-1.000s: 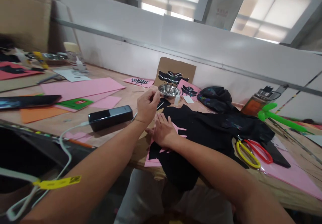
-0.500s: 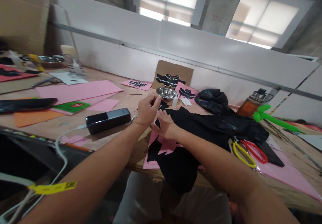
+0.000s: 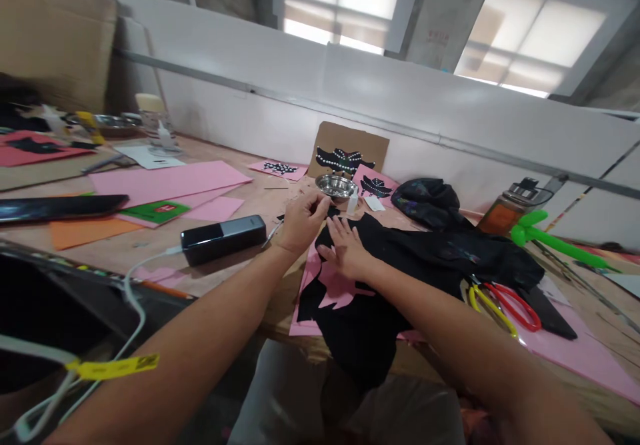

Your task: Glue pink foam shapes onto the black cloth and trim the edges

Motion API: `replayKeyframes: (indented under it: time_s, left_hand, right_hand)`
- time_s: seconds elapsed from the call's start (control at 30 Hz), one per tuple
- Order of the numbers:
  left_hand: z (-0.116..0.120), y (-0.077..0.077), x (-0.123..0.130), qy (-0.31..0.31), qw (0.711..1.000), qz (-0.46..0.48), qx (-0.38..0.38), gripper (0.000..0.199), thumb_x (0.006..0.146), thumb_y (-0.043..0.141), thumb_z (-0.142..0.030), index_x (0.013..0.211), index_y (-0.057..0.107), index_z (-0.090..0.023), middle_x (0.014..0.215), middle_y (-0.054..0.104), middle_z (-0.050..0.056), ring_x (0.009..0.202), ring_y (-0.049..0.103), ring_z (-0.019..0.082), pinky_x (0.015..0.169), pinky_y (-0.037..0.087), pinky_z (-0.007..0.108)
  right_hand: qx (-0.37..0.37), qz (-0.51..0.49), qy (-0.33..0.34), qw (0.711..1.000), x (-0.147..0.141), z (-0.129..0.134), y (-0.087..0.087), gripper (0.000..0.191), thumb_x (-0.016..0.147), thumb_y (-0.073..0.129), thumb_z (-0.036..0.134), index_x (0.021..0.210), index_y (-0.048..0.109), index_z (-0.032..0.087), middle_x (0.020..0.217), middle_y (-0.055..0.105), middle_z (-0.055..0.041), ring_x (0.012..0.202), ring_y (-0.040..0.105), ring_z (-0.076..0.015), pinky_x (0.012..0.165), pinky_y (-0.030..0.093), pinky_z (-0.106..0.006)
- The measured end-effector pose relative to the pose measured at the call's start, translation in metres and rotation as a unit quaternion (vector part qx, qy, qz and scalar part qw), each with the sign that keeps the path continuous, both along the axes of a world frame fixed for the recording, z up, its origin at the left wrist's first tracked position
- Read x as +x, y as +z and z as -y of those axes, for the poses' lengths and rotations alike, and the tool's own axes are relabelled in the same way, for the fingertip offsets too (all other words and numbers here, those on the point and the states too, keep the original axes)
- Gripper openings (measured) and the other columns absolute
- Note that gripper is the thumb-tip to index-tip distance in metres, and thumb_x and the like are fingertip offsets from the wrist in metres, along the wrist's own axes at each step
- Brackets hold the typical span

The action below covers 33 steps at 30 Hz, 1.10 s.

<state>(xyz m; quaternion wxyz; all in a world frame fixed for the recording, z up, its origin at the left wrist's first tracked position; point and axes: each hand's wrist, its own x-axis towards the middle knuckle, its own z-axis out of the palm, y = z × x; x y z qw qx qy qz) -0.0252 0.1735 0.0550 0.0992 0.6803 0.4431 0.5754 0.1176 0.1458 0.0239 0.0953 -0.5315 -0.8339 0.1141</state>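
My left hand (image 3: pixel 301 221) is closed in a pinch just in front of a shiny metal bowl (image 3: pixel 335 186); whatever it may hold is too small to make out. My right hand (image 3: pixel 346 250) lies with spread fingers on black fabric (image 3: pixel 415 258) over pink sheets (image 3: pixel 307 328). A pink cut shape (image 3: pixel 337 286) shows below its palm, framed by black material. Behind the bowl, a brown card (image 3: pixel 377 148) leans on the wall and bears a black shape with white beads. A small white bottle (image 3: pixel 353 202) stands beside the bowl.
Left of my hands are a black power bank (image 3: pixel 223 240) with a white cable, pink sheets (image 3: pixel 170 184) and a green card (image 3: pixel 155 212). Scissors with yellow and red handles (image 3: pixel 513 305) lie at the right. Beyond them are an amber bottle (image 3: pixel 500 208) and a green balloon (image 3: pixel 565 246).
The view has shifted slightly, moving the scene a little rightward. My left hand remains pinched near the bowl, and my right hand still lies spread on the black fabric.
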Motion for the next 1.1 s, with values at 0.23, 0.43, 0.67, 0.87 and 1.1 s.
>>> replayKeyframes:
  time_s: [0.23, 0.43, 0.67, 0.87, 1.1]
  left_hand:
    - [-0.002, -0.001, 0.002, -0.011, 1.0, -0.019, -0.01, 0.028, 0.09, 0.049, -0.036, 0.072, 0.063, -0.021, 0.064, 0.063, 0.001, 0.065, 0.057, 0.016, 0.062, 0.041, 0.027]
    - [-0.004, -0.002, 0.003, -0.017, 0.999, -0.044, -0.002, 0.03, 0.09, 0.047, -0.036, 0.07, 0.062, -0.02, 0.067, 0.064, 0.001, 0.065, 0.056, 0.015, 0.065, 0.041, 0.028]
    - [-0.007, -0.005, 0.005, -0.042, 0.996, -0.071, -0.026, 0.027, 0.088, 0.05, -0.033, 0.069, 0.063, -0.02, 0.065, 0.064, 0.0, 0.066, 0.056, 0.016, 0.069, 0.042, 0.028]
    - [-0.007, -0.009, 0.009, -0.047, 0.997, -0.058, -0.03, 0.027, 0.087, 0.05, -0.032, 0.068, 0.064, -0.021, 0.063, 0.064, 0.0, 0.065, 0.058, 0.016, 0.065, 0.043, 0.027]
    - [-0.015, -0.011, 0.005, -0.025, 0.999, -0.021, -0.036, 0.029, 0.089, 0.048, -0.036, 0.071, 0.065, -0.021, 0.059, 0.061, -0.001, 0.063, 0.058, 0.016, 0.064, 0.043, 0.028]
  right_hand:
    - [0.003, 0.024, 0.018, 1.0, 0.016, 0.023, -0.009, 0.079, 0.097, 0.025, 0.058, 0.157, 0.009, 0.01, 0.164, 0.009, -0.012, 0.152, -0.002, -0.0266, 0.12, 0.005, -0.054]
    - [-0.03, 0.023, 0.015, 0.999, 0.018, 0.021, -0.001, 0.081, 0.096, 0.024, 0.061, 0.158, 0.009, 0.01, 0.165, 0.002, -0.0104, 0.151, -0.008, -0.0284, 0.12, 0.005, -0.053]
    - [0.005, 0.03, 0.015, 0.999, 0.028, 0.028, -0.012, 0.078, 0.097, 0.024, 0.06, 0.158, 0.01, 0.013, 0.165, 0.012, -0.0089, 0.152, -0.003, -0.024, 0.12, 0.006, -0.053]
    - [-0.022, 0.02, 0.01, 1.0, 0.025, 0.025, -0.002, 0.079, 0.097, 0.023, 0.059, 0.158, 0.009, 0.011, 0.165, 0.007, -0.0114, 0.152, -0.005, -0.0262, 0.12, 0.007, -0.055]
    - [-0.002, 0.043, 0.041, 0.998, 0.001, 0.024, -0.001, 0.08, 0.097, 0.023, 0.062, 0.157, 0.015, 0.009, 0.164, 0.009, -0.0122, 0.152, -0.002, -0.0296, 0.12, 0.006, -0.055]
